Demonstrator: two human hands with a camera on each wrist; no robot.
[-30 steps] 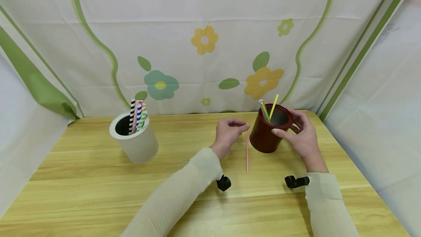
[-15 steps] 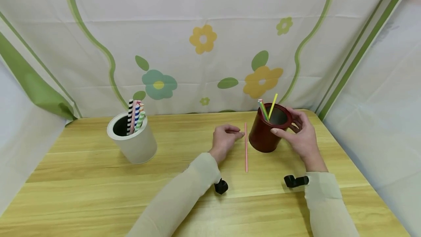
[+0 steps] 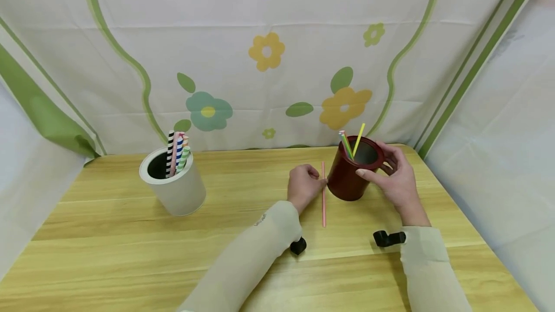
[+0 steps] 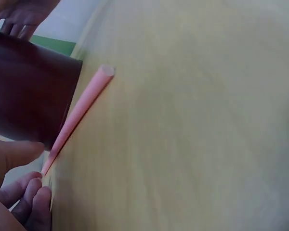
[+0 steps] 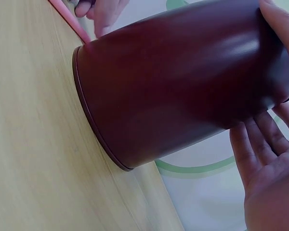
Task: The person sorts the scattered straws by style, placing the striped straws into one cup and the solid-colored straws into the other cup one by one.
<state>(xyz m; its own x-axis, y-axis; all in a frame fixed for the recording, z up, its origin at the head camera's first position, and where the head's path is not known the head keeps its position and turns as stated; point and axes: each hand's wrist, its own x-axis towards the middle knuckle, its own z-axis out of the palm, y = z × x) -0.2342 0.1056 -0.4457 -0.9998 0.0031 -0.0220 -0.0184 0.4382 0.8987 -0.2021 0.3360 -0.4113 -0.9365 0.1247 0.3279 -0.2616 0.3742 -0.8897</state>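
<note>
A pink drinking straw (image 3: 323, 206) lies on the table, left of a dark red cylindrical cup (image 3: 347, 177). My left hand (image 3: 304, 186) reaches across the straw, thumb near the cup's base. In the left wrist view, the thumb (image 4: 24, 153) and curled fingers (image 4: 36, 202) stand apart on either side of the straw's far part; whether they touch it is unclear. The cup holds several thin straws, among them a yellow straw (image 3: 359, 138). With thumb at the near rim and fingers around the far side, my right hand (image 3: 396, 179) holds the cup.
On the left of the wooden table (image 3: 130, 254) stands a white cup (image 3: 179, 194) with several striped straws (image 3: 175, 155). A flowered curtain (image 3: 243, 13) hangs behind the table's back edge.
My left hand first drew back left from the straw's far end, then came right again, lower along the straw. The straw and the right hand on the cup have hardly moved.
</note>
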